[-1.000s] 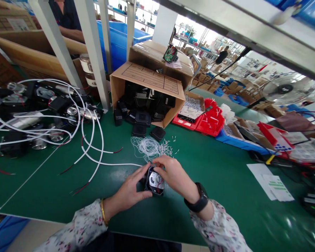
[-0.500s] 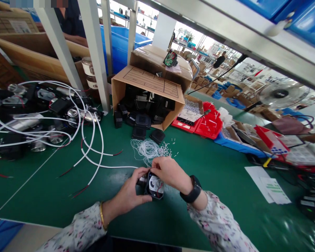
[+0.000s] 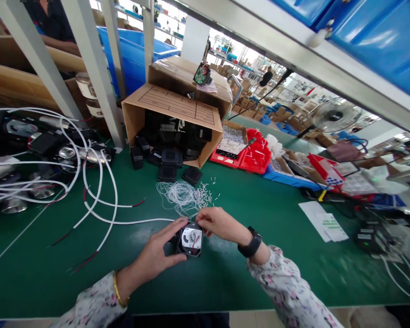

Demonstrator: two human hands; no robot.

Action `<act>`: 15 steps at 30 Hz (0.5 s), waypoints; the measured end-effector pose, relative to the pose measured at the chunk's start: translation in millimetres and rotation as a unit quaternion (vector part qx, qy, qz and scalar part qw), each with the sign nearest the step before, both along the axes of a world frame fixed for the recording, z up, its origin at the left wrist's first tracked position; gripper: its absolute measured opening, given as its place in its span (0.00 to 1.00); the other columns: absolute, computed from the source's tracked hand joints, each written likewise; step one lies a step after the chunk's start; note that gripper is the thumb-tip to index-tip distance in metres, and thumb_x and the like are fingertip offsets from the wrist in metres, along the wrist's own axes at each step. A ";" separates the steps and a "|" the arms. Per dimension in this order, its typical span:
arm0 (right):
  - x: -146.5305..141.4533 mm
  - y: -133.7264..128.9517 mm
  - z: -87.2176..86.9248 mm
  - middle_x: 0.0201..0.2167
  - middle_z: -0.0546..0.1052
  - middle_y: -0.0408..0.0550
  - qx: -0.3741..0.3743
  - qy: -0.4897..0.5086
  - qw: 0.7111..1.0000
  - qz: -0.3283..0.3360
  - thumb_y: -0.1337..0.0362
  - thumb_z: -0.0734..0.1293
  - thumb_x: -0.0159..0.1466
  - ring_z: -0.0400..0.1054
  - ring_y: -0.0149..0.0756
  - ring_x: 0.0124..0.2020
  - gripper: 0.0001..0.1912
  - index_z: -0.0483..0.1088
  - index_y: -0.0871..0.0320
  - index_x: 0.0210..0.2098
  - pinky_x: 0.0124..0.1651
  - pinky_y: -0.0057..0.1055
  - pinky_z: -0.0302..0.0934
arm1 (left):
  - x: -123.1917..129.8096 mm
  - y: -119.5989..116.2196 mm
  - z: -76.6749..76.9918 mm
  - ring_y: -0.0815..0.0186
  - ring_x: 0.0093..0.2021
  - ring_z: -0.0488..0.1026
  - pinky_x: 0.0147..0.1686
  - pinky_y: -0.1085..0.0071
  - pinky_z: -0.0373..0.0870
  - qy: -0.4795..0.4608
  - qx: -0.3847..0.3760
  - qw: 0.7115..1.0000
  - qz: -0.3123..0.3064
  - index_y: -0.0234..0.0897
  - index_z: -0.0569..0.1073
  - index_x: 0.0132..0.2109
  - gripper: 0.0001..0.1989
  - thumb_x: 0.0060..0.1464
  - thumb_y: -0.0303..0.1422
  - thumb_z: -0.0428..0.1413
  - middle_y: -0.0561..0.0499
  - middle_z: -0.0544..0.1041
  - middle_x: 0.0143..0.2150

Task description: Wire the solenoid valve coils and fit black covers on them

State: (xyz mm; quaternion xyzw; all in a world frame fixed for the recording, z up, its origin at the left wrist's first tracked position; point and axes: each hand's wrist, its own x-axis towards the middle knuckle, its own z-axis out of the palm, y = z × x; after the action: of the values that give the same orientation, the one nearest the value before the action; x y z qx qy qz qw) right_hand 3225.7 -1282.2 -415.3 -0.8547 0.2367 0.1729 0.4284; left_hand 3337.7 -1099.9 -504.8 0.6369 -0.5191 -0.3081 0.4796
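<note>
Gripped at its 8-to-11 o'clock edge by the left hand [image 3: 153, 255] — thumb low, fingers high — the housing [image 3: 190, 239] is held open side up on the table [image 3: 246, 278]. At its 1 o'clock corner, the right hand [image 3: 222, 223] is drawn into a narrow pinch; whether anything is pinched cannot be told. From the housing, the cord [image 3: 179, 193] is seen toward 11–12 o'clock, screws [image 3: 204, 197] near 1, the carton [image 3: 177, 104] farther off at 12, a white cable [image 3: 133, 222] toward 10.

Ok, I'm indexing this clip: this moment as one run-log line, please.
left hand: holds black housing | right hand: fingertips at its far-right corner | beyond: coiled white thread, fasteners
</note>
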 end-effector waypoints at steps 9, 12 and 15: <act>-37.9 50.3 -52.7 0.24 0.74 0.48 0.341 -0.097 0.873 -0.335 0.41 0.57 0.60 0.72 0.35 0.20 0.26 0.57 0.60 0.41 0.18 0.22 0.64 | -9.9 -10.9 28.8 0.58 0.52 0.70 0.52 0.62 0.66 0.062 0.029 0.993 0.101 0.38 0.65 0.56 0.20 0.59 0.40 0.44 0.46 0.74 0.52; -38.7 62.0 -62.1 0.22 0.74 0.49 0.325 -0.152 0.858 -0.369 0.40 0.57 0.59 0.73 0.37 0.19 0.29 0.58 0.61 0.41 0.17 0.23 0.64 | -7.9 -27.1 46.3 0.60 0.39 0.76 0.40 0.66 0.72 0.053 0.089 0.986 0.134 0.37 0.73 0.38 0.11 0.57 0.37 0.48 0.49 0.79 0.37; -40.7 63.0 -62.9 0.22 0.74 0.49 0.315 -0.171 0.861 -0.362 0.40 0.57 0.59 0.73 0.38 0.20 0.31 0.60 0.63 0.44 0.17 0.23 0.64 | -4.2 -35.0 52.4 0.61 0.35 0.76 0.36 0.68 0.72 0.085 0.095 0.985 0.118 0.36 0.73 0.34 0.08 0.54 0.34 0.51 0.50 0.79 0.33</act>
State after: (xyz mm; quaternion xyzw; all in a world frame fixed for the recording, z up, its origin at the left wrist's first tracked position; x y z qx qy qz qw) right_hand 3185.1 -1219.2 -478.2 -0.5446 0.3857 -0.0781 0.7406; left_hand 3333.4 -1134.9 -452.4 0.7080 -0.3658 -0.3503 0.4921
